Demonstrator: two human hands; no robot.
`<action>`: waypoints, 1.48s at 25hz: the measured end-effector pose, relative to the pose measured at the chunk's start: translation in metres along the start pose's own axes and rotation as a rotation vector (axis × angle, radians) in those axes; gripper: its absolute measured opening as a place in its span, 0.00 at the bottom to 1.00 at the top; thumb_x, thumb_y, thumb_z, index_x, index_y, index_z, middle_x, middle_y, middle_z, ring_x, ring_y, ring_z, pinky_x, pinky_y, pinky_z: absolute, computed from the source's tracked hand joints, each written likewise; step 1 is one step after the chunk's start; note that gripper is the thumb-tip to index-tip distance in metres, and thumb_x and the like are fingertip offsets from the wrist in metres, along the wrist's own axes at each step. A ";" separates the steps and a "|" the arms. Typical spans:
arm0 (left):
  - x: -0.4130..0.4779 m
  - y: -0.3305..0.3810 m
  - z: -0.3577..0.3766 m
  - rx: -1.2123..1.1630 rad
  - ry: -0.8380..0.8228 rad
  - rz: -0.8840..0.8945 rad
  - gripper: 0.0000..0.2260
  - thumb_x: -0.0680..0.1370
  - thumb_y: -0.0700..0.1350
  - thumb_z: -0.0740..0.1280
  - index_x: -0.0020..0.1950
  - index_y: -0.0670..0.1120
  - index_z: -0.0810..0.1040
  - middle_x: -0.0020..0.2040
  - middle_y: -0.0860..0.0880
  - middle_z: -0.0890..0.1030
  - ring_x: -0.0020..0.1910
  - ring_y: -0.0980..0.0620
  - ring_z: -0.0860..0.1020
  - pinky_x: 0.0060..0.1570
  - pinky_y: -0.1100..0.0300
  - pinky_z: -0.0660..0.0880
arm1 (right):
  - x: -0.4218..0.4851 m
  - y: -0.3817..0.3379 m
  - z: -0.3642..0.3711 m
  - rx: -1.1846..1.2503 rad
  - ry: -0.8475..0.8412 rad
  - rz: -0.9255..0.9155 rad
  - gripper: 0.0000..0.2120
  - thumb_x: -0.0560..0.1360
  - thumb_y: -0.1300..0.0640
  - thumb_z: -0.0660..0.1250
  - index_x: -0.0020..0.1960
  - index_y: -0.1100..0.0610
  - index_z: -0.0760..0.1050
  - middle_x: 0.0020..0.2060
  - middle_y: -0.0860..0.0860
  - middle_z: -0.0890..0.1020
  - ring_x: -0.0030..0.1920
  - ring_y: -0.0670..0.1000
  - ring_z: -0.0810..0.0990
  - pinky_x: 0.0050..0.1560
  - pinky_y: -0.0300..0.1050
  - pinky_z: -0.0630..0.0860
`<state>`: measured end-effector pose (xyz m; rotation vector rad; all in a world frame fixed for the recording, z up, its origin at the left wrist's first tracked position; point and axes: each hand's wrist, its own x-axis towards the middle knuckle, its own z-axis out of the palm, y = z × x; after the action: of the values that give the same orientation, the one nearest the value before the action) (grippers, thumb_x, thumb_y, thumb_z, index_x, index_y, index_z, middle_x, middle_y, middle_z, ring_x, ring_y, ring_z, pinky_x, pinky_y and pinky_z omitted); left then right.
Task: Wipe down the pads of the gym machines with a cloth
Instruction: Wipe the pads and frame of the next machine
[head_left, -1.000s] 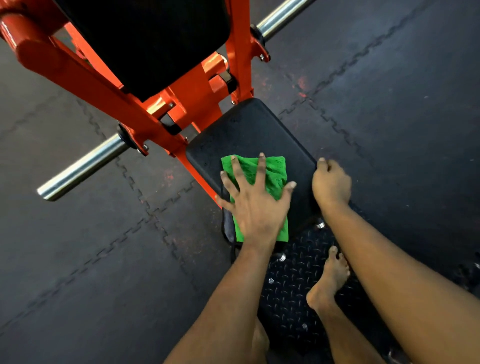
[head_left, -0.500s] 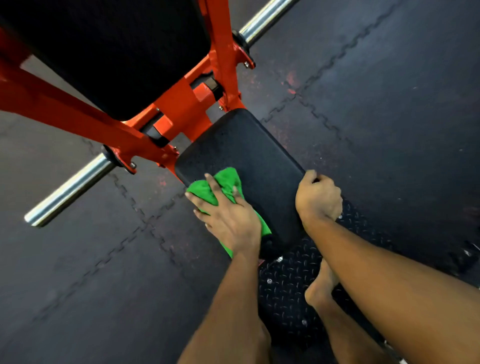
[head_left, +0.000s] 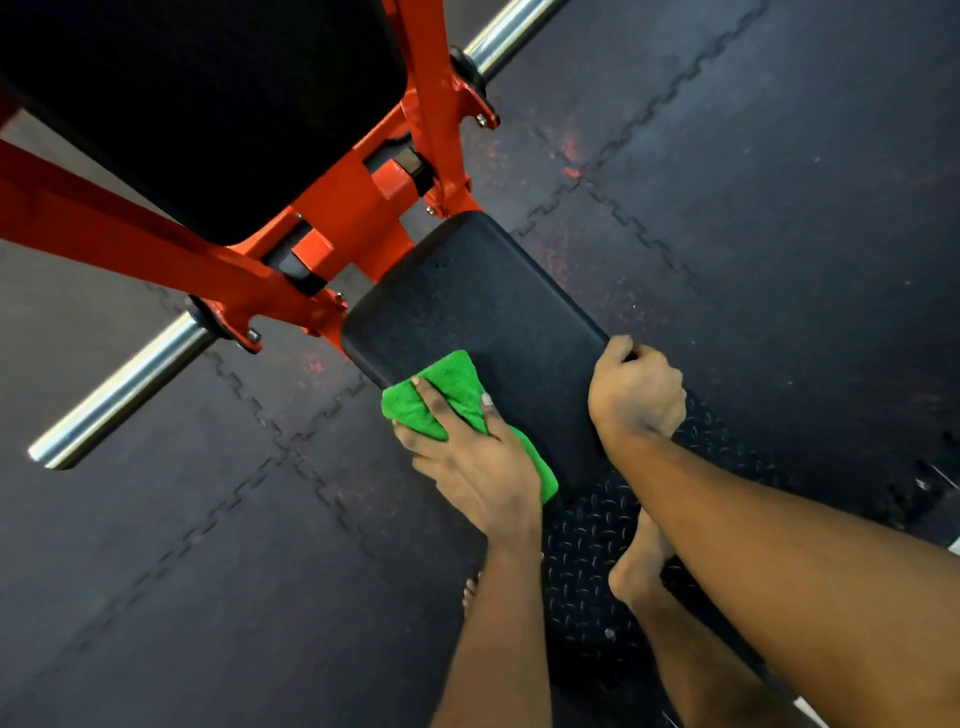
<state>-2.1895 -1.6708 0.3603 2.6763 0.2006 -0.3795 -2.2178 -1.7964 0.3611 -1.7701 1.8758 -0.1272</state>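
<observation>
Curled fingers of the left hand (head_left: 478, 462) are closed over a green cloth (head_left: 447, 395), which is bunched and pressed against the near left edge of the black seat pad (head_left: 483, 312). The thumb is laid on the pad's top face over the cloth, and the other fingers are wrapped over the cloth toward the pad's side. Part of the cloth is seen beyond the fingertips at the pad's corner, and a further strip is seen under the hand along the pad's edge. The right hand (head_left: 636, 395) is clamped on the opposite, right edge of the same pad, with the fingers hooked over the rim and the knuckles raised. The pad is mounted on an orange steel frame (head_left: 358, 208), on which a second black pad (head_left: 208, 104) is carried higher up. A chrome bar (head_left: 119, 395) is fitted across the frame and is seen projecting on both sides. Dark interlocking rubber mats (head_left: 753, 182) are laid over the floor. A bare foot (head_left: 639, 561) is placed on a black tread plate (head_left: 587, 545) just below the seat pad, between the two forearms.
</observation>
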 end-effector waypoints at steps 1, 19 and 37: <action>0.014 0.004 -0.001 -0.002 0.020 -0.014 0.32 0.81 0.60 0.59 0.82 0.56 0.50 0.77 0.35 0.56 0.58 0.35 0.69 0.52 0.40 0.75 | 0.000 0.000 0.000 0.001 -0.005 -0.004 0.25 0.81 0.44 0.53 0.48 0.58 0.84 0.42 0.60 0.84 0.45 0.64 0.82 0.44 0.51 0.72; -0.002 -0.017 -0.006 0.199 -0.080 0.396 0.33 0.79 0.58 0.62 0.81 0.62 0.52 0.83 0.45 0.45 0.80 0.38 0.47 0.76 0.37 0.54 | 0.001 0.001 0.002 -0.013 0.010 0.010 0.25 0.81 0.43 0.53 0.47 0.57 0.83 0.43 0.62 0.84 0.46 0.66 0.81 0.46 0.53 0.73; 0.096 0.049 0.007 0.452 -0.081 0.811 0.30 0.78 0.64 0.56 0.80 0.61 0.56 0.82 0.48 0.55 0.79 0.39 0.54 0.76 0.40 0.56 | 0.002 0.000 0.001 -0.006 0.021 0.029 0.23 0.81 0.44 0.55 0.44 0.57 0.83 0.39 0.60 0.83 0.43 0.63 0.81 0.42 0.49 0.68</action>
<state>-2.0902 -1.7104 0.3454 2.8584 -1.0764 -0.2822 -2.2172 -1.7981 0.3600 -1.7512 1.9179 -0.1299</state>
